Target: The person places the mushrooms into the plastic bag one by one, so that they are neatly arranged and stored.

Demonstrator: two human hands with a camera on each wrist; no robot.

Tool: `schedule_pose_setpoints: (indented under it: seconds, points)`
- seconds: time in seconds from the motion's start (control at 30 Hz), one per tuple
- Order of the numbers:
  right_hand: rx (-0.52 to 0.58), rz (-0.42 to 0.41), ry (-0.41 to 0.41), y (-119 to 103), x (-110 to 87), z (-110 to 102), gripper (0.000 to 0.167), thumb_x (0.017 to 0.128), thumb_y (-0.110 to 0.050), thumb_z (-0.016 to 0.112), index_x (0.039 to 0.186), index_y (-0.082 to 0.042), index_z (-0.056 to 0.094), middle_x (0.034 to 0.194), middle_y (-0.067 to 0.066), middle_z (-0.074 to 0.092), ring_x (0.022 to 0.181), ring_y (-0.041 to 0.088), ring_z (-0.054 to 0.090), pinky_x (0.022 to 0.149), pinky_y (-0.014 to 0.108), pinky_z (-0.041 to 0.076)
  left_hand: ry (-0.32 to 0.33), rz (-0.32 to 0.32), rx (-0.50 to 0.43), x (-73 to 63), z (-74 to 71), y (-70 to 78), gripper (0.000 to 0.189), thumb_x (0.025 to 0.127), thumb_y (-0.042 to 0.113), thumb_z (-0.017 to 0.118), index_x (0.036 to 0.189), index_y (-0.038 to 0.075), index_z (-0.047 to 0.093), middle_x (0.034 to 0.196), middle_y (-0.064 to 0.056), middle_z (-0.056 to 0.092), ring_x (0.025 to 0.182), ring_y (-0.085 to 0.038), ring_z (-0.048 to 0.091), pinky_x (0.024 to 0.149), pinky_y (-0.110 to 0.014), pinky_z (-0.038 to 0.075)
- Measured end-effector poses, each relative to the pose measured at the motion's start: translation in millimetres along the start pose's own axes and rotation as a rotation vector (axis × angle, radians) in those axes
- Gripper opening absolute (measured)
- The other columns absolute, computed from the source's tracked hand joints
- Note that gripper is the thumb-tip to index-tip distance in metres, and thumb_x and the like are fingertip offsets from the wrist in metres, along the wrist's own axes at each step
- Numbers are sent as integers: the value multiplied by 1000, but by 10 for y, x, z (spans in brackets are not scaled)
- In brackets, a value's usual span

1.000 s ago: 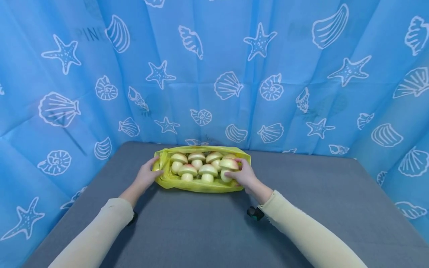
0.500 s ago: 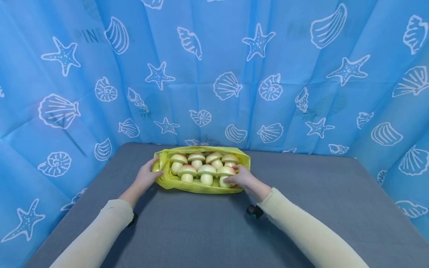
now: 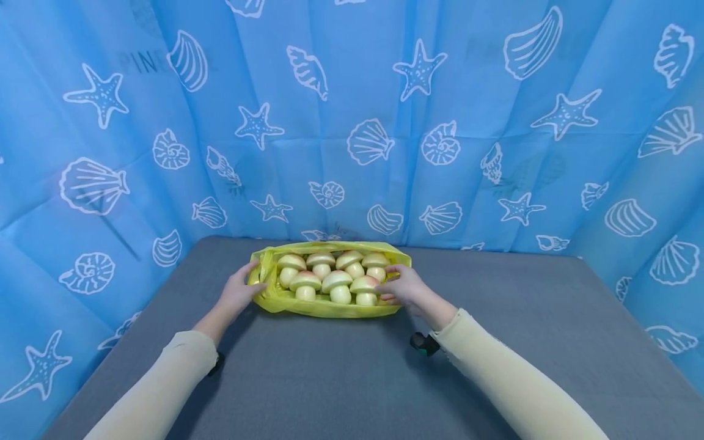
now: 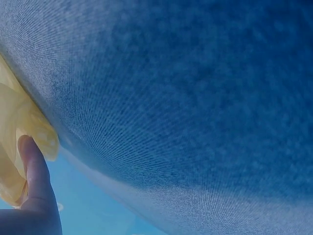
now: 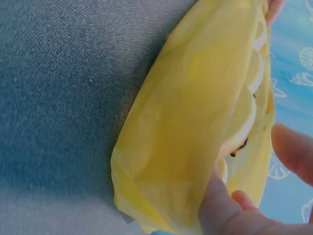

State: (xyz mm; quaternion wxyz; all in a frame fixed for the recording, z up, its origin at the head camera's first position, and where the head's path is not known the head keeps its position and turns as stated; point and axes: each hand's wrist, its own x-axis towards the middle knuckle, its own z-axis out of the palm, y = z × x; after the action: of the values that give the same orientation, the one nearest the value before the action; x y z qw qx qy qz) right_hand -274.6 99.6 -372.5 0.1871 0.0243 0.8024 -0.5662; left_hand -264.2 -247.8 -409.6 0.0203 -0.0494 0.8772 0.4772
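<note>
A yellow plastic bag (image 3: 330,310) lies on its side at the far middle of the table, its mouth spread wide. Inside sit several toy mushrooms (image 3: 337,285) in two rows, with pale stems and caps tinged red. My left hand (image 3: 238,291) holds the bunched left end of the bag between thumb and fingers; the left wrist view shows a finger against the yellow plastic. At the bag's right end is my right hand (image 3: 409,286), its fingertips beside the front-right mushroom. In the right wrist view, its fingers (image 5: 293,152) are spread apart at the bag's mouth, grasping nothing visible.
The grey cloth-covered table (image 3: 330,379) extends in front of the bag and to both sides. A blue curtain (image 3: 352,122) printed with shells and starfish hangs close behind the bag. Dark wrist cameras (image 3: 423,343) sit under the sleeves.
My right hand has lowered the front-right mushroom into the front row, let it go and drawn back slightly to the right. The left hand has kept its hold on the bag.
</note>
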Motion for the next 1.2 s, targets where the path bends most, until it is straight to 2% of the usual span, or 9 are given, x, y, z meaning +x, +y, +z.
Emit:
schedule_pose_setpoints:
  seconds: [0.07, 0.2, 0.43, 0.67, 0.77, 0.83, 1.0, 1.1, 1.2]
  points:
    - [25, -17, 22, -12, -21, -21, 56, 93, -2, 62, 142, 5, 36, 131, 30, 46, 104, 38, 63, 82, 40, 56, -4, -1, -1, 3, -9, -5, 65, 96, 6, 55, 152, -2, 23, 157, -26, 16, 144, -43, 12, 113, -55, 22]
    - [58, -44, 63, -40, -49, -45, 49, 93, -1, 61, 138, 6, 41, 125, 27, 52, 100, 36, 66, 79, 38, 57, 0, -3, -5, 9, -25, -12, 65, 96, 5, 54, 152, -3, 22, 157, -26, 16, 144, -43, 11, 113, -55, 21]
    - [111, -76, 89, -60, -81, -84, 48, 94, 0, 59, 137, 7, 41, 120, 26, 53, 101, 37, 65, 79, 38, 56, -2, -9, -25, 0, -45, -21, 65, 96, 5, 53, 153, -2, 21, 158, -24, 15, 144, -43, 9, 114, -56, 18]
    - [123, -76, 89, -56, -96, -154, 48, 95, -1, 57, 139, 8, 39, 123, 27, 53, 89, 26, 68, 83, 40, 56, 2, -17, -39, 0, -64, -15, 66, 96, 5, 53, 153, 0, 20, 159, -23, 13, 145, -42, 8, 114, -56, 15]
    - [127, -73, 96, -46, -95, -201, 49, 95, -1, 57, 139, 7, 39, 123, 27, 52, 84, 21, 68, 84, 41, 55, 5, -14, -43, 0, -72, -11, 67, 95, 5, 54, 153, 1, 21, 159, -23, 12, 145, -42, 8, 114, -55, 18]
    - [118, -74, 99, -41, -96, -236, 50, 95, -2, 58, 140, 7, 38, 124, 27, 52, 83, 20, 69, 85, 41, 55, 10, -5, -47, -4, -79, -10, 68, 95, 5, 55, 154, 1, 21, 159, -24, 13, 144, -43, 12, 111, -55, 26]
    - [87, -71, 116, -21, -125, -349, 50, 96, -5, 57, 140, 7, 37, 126, 28, 51, 90, 28, 69, 85, 42, 55, 17, -7, -84, -44, -105, -26, 69, 97, 9, 55, 155, 5, 18, 159, -23, 14, 134, -44, 34, 97, -52, 44]
    - [60, -68, 132, 4, -166, -440, 50, 97, -7, 57, 140, 7, 36, 127, 29, 51, 97, 33, 67, 85, 42, 55, 22, -16, -109, -76, -135, -30, 68, 100, 15, 53, 156, 8, 15, 160, -21, 12, 134, -44, 35, 100, -53, 42]
    - [15, -79, 138, 34, -220, -550, 51, 97, -10, 57, 139, 8, 35, 128, 30, 51, 102, 36, 65, 85, 43, 55, 23, -6, -108, -116, -180, -13, 68, 102, 22, 50, 157, 8, 12, 160, -20, 10, 139, -44, 27, 106, -56, 35]
